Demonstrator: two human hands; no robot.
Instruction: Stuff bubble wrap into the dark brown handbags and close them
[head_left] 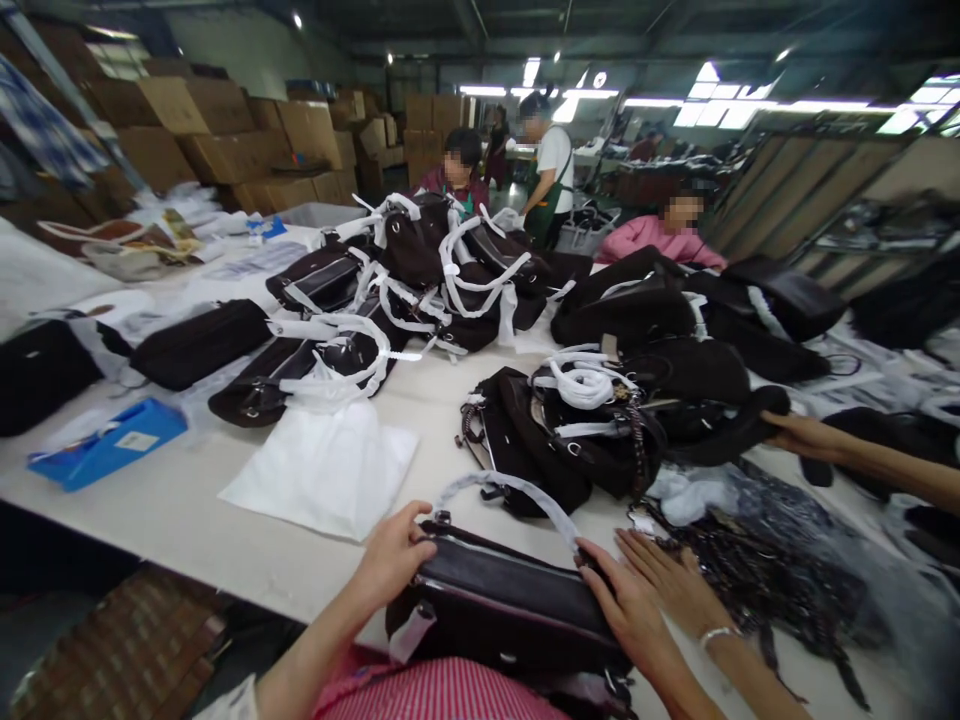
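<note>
A dark handbag [517,580] lies at the table's front edge, against a pink-striped garment. Its top is smooth and black, and its handle [517,485] arches up in whitish wrapping. My left hand [394,560] grips the bag's left end, thumb and fingers bent around the top edge by the handle's base. At the opposite end, my right hand [619,595] is closed over the corner, fingers on the top beside the other handle base. Just right of it, a co-worker's hand [671,585] with a bracelet rests flat, close to my hand.
A co-worker's other hand [799,435] holds a black bag part at right. Dark braided straps [787,560] lie in clear plastic. Bags with wrapped handles [480,270] are heaped behind. White sheets [322,470] and a blue tray [112,445] lie left. Several people work beyond.
</note>
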